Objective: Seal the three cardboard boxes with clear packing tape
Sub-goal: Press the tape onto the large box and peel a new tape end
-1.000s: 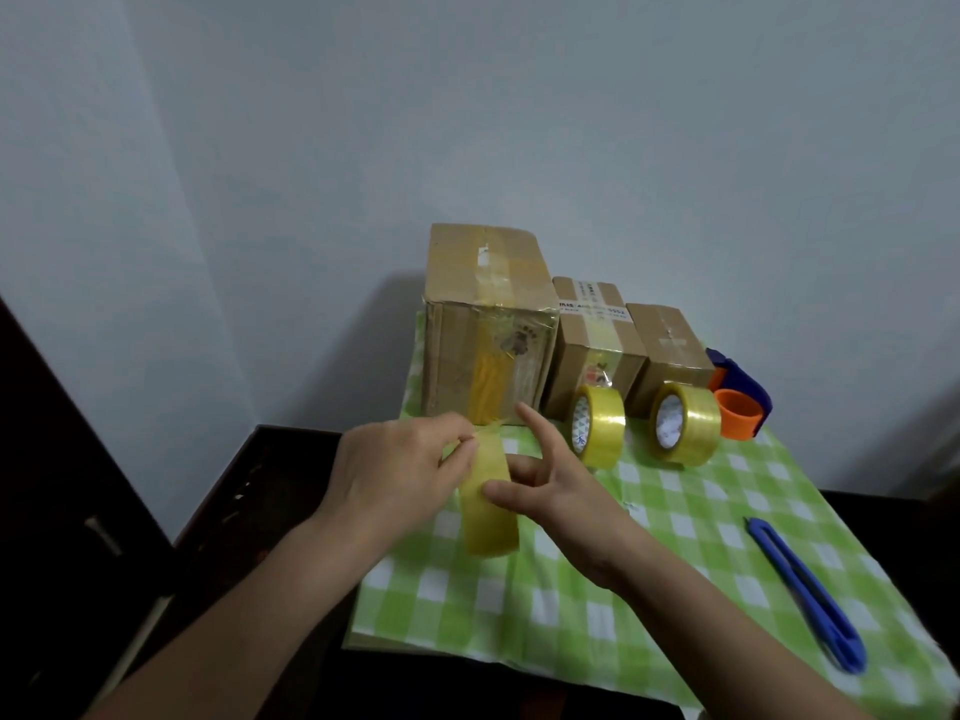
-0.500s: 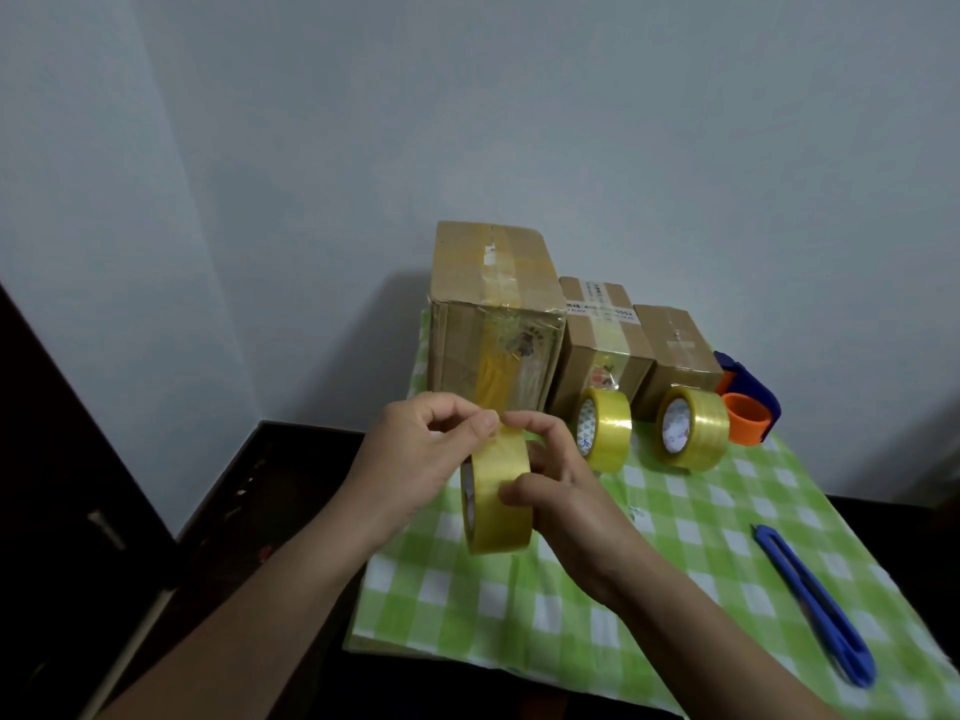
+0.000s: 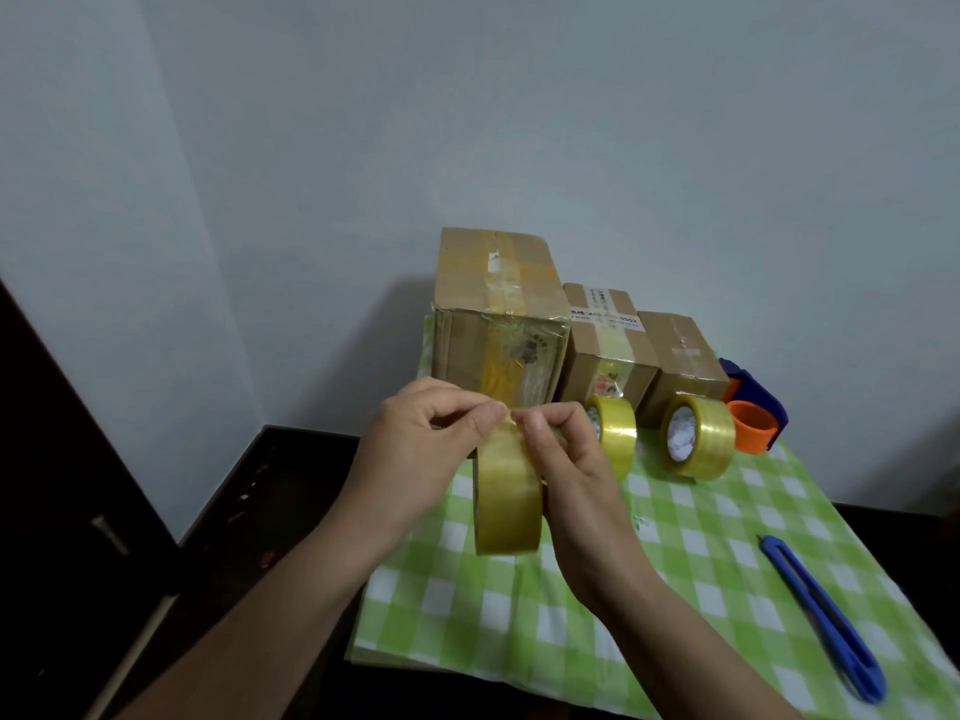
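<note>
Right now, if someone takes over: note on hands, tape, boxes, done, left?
Left hand and right hand both pinch the top of a roll, held upright, picking at its end.
Big box, middle box, small box: in a row at the back, closed, some tape already on them.
Spare rolls before them; cutter at right.
Done: no strip pulled yet.
Left: free the end, tape all three, cut.

Counted in view: 3 cardboard boxes (image 3: 498, 309) (image 3: 605, 330) (image 3: 680, 350), 3 clear packing tape rolls (image 3: 506, 496) (image 3: 615, 433) (image 3: 701, 439), 1 blue utility knife (image 3: 826, 621), 1 orange-and-blue tape dispenser (image 3: 753, 407), 1 green checked cloth (image 3: 675, 563), 2 hands (image 3: 421, 454) (image 3: 576, 475).
</note>
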